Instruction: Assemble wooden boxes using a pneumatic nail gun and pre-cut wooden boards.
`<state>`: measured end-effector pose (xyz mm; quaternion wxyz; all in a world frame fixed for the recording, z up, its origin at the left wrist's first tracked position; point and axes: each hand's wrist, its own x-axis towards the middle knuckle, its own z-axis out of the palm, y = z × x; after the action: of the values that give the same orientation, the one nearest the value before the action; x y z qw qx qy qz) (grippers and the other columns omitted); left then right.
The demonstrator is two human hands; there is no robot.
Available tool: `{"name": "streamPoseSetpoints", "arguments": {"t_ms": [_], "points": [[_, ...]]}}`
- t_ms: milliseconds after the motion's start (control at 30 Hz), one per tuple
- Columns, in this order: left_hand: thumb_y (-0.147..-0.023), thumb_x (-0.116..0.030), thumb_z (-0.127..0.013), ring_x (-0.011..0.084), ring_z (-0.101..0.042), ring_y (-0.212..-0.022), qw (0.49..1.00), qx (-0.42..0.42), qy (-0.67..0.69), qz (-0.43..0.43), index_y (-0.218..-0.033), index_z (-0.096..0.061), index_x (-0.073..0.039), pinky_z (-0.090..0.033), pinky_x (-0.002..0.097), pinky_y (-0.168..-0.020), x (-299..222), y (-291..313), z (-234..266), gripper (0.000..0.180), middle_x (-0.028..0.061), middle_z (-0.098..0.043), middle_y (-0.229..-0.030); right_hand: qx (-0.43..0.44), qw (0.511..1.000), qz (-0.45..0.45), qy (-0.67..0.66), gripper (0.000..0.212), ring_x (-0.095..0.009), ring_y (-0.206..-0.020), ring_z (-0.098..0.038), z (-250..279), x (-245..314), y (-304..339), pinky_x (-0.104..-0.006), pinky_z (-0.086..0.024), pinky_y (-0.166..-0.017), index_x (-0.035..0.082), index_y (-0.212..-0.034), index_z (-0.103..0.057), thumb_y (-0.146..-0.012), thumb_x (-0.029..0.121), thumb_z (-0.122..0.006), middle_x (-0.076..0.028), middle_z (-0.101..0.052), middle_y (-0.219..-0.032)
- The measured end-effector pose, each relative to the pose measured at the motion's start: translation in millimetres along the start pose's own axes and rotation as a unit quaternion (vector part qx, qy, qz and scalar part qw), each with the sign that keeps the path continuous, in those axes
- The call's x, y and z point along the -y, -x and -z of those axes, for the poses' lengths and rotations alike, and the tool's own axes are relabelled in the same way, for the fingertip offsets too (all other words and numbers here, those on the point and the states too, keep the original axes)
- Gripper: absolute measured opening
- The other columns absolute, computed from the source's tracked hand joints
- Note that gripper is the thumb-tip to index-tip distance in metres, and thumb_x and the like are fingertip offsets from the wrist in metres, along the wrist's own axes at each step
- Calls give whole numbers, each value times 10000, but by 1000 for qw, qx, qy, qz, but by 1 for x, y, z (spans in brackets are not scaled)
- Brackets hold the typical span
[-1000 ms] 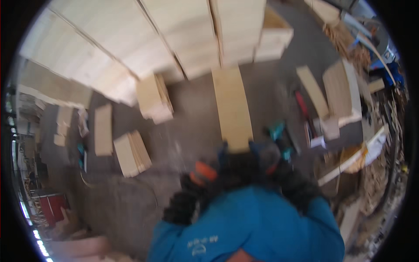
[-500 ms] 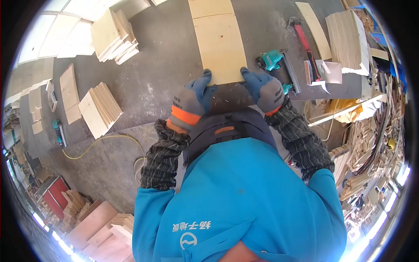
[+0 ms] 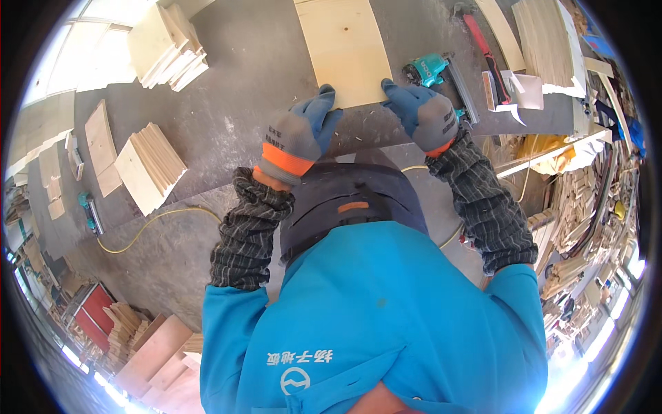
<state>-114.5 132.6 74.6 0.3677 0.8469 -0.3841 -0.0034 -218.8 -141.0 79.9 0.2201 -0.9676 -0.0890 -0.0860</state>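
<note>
A pale wooden board (image 3: 348, 55) with a small dark knot lies flat on the dark worktable (image 3: 238, 96), its near end toward me. My left hand (image 3: 307, 127), in a grey-blue glove with an orange cuff band, grips the board's near left corner, thumb along the edge. At the near right corner, my right hand (image 3: 424, 117) holds it the same way, in a matching glove. The fingers beneath the board are partly hidden. Just right of my right hand lies a teal nail gun (image 3: 427, 69).
A hammer with a red and black handle (image 3: 486, 52) lies near an open white box (image 3: 527, 93) at right. Board stacks stand at far left (image 3: 165, 48), left (image 3: 152, 165) and far right (image 3: 545, 45). A second nailer (image 3: 89, 210) and yellow hose (image 3: 152, 221) are at left.
The board and both hands sit higher in the picture, as does the table around them. The seam across the board's far part has slid toward the top edge. Both hands keep their hold.
</note>
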Motion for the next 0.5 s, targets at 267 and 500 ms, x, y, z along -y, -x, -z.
{"name": "streamPoseSetpoints", "arguments": {"t_ms": [267, 500], "points": [[-913, -164, -881, 338, -826, -954, 998, -19, 52, 5, -1203, -805, -9, -658, 378, -824, 12, 0, -1, 337, 216, -815, -1145, -33, 997, 42, 48, 488, -338, -843, -758, 2, 6, -3, -408, -616, -716, 40, -1394, -709, -914, 42, -795, -157, -775, -1003], [-881, -294, -916, 387, -771, -1160, 991, 85, 57, 82, -1283, -795, -58, -628, 448, -961, -12, -9, 27, 482, 221, -757, -1346, -35, 998, 33, 34, 487, -318, -843, -769, 1, 2, -1, -396, -621, -709, 65, -1408, -706, -929, 29, -780, -145, -779, -1009]]}}
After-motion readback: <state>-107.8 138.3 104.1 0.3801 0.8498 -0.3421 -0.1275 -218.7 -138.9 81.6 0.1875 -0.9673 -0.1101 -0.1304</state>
